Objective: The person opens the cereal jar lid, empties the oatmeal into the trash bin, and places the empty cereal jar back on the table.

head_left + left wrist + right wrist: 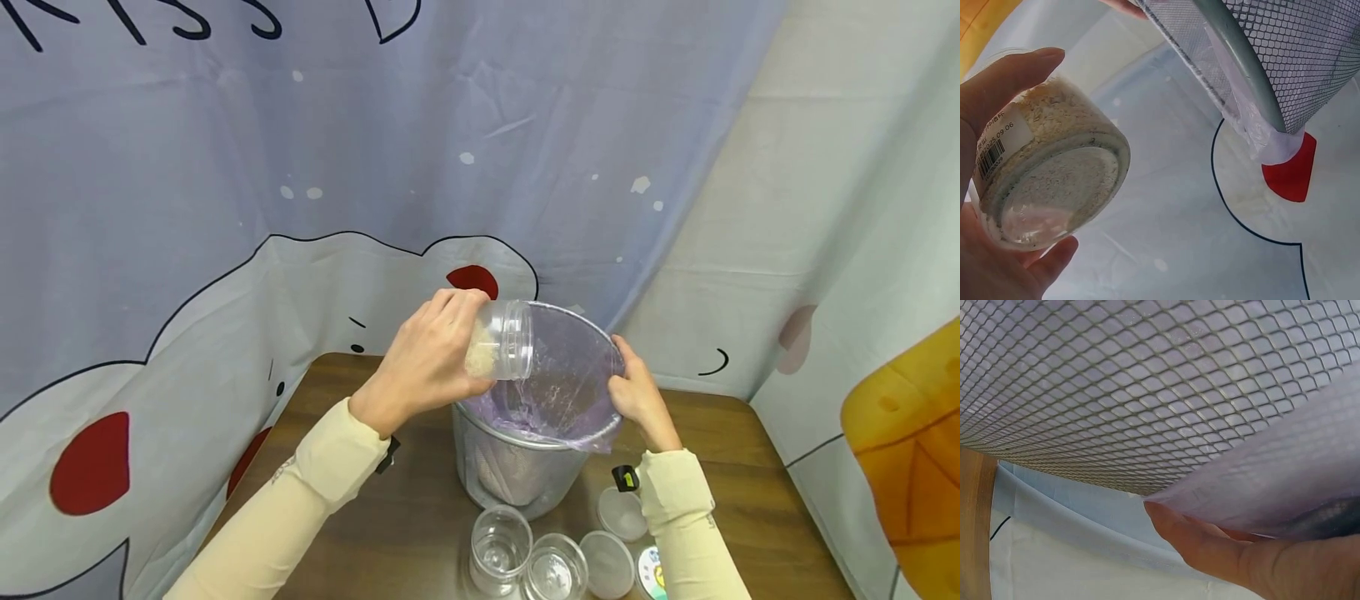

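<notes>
My left hand (pixel 423 354) grips a clear plastic jar (pixel 512 340) tipped on its side, its mouth over the near left of a silver mesh trash bin (pixel 474 458). Pale flaky crumbs (pixel 1063 112) lie inside the jar, and a printed barcode label (pixel 1000 147) shows on its wall. A thin purple bag (pixel 551 358) lines the bin and folds over its rim; some bits lie in it. On the bin's right side, my right hand (pixel 639 398) holds the rim, with fingers (pixel 1204 547) outside against the mesh and bag.
Near the wooden table's (pixel 375 533) front edge stand two clear jars, a taller one (pixel 500 550) and another (pixel 555 571). Clear round lids (pixel 607 565) and a colourful printed disc (pixel 651 573) lie to their right. A patterned curtain (pixel 375 150) hangs close behind the table.
</notes>
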`<state>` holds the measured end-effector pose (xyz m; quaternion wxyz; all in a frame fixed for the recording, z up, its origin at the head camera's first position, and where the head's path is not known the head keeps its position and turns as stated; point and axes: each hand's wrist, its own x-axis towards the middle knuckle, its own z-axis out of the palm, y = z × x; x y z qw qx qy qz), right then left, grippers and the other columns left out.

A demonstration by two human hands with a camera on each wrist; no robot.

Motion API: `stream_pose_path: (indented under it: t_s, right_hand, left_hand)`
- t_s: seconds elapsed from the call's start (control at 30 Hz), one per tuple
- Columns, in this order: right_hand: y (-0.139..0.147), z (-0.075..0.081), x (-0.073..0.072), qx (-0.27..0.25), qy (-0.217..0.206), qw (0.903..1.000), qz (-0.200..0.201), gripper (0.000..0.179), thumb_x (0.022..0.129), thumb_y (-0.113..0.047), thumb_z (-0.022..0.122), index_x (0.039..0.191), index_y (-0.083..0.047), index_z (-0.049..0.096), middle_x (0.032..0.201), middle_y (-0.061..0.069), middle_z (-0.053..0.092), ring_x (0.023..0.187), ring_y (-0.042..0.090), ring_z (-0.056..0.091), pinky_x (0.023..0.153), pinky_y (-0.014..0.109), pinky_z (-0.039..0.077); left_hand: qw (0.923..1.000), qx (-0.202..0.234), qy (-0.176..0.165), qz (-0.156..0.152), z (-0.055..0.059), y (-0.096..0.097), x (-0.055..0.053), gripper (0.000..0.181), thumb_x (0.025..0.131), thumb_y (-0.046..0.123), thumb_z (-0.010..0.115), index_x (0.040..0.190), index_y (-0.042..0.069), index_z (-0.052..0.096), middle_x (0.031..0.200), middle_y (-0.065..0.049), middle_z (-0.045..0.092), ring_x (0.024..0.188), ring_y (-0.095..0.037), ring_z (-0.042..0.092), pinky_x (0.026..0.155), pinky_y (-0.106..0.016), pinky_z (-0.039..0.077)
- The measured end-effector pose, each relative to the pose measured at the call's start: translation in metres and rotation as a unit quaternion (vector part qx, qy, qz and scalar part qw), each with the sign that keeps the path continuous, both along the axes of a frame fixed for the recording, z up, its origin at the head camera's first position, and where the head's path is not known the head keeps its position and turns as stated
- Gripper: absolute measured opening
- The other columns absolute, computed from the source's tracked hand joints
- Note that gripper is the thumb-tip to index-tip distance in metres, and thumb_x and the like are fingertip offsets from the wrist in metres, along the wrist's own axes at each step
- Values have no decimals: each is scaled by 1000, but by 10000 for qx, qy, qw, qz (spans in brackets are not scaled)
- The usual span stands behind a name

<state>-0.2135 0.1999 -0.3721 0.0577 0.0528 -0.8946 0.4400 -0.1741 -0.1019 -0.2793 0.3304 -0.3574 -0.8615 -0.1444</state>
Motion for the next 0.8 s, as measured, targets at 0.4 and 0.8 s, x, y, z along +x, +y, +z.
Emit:
stream_pose_path:
  t_s: [0.4, 0.8]
  right_hand:
    - [0, -1, 0, -68, -10, 10000, -8, 76, 69, 11, 33, 143, 3, 18, 142, 29, 28, 132, 40, 24, 109, 49, 18]
    - [0, 0, -1, -39, -45, 10000, -79, 76, 69, 11, 34, 144, 1, 19, 142, 28, 28, 132, 40, 23, 109, 50, 18]
  left_hand:
    - [9997, -248, -40, 30, 0, 1, -2, 80, 55, 34, 77, 123, 6, 45, 116, -12, 48, 103, -28, 47, 85, -38, 47]
    - [9972, -729, 19, -185, 3, 9, -7, 80, 55, 32, 79, 124, 8, 47, 120, -10, 48, 109, -25, 45, 90, -37, 45]
